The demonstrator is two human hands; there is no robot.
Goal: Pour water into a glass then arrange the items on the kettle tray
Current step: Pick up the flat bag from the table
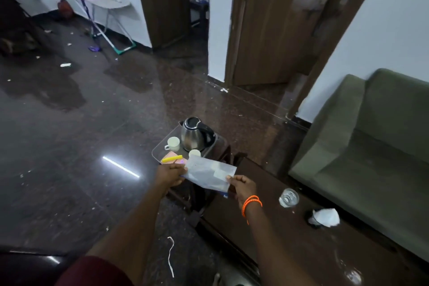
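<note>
- Both hands hold one flat packet just on the near side of the kettle tray, so the tray lies straight ahead of it, slightly up-frame.
- The left hand pinches the packet's left end; the right hand, with orange bands at the wrist, pinches its right lower corner.
- The packet's long axis runs left to right, dipping a little toward the right hand, roughly across the tray's near edge.
- The left hand is nearer the tray's front corner, where a yellow strip lies on a pink pad; it looks best placed to guide the packet in.
- The packet looks thin, translucent and slightly crinkled, probably paper or plastic film, with a paler square patch toward its right side; it would likely flex if held by one end.
- On the tray, the kettle is rounded, shiny steel with a black handle and rim, and takes the far right part.
- A white cup with a small handle stands just left of the kettle; a second white cup stands in front of it, near the packet's top edge.
- The tray appears to be clear, with rounded corners.
- The glass, clear and ribbed, stands on the dark wooden desk, well right of the tray; a crumpled white wrapper lies beyond it.
</note>
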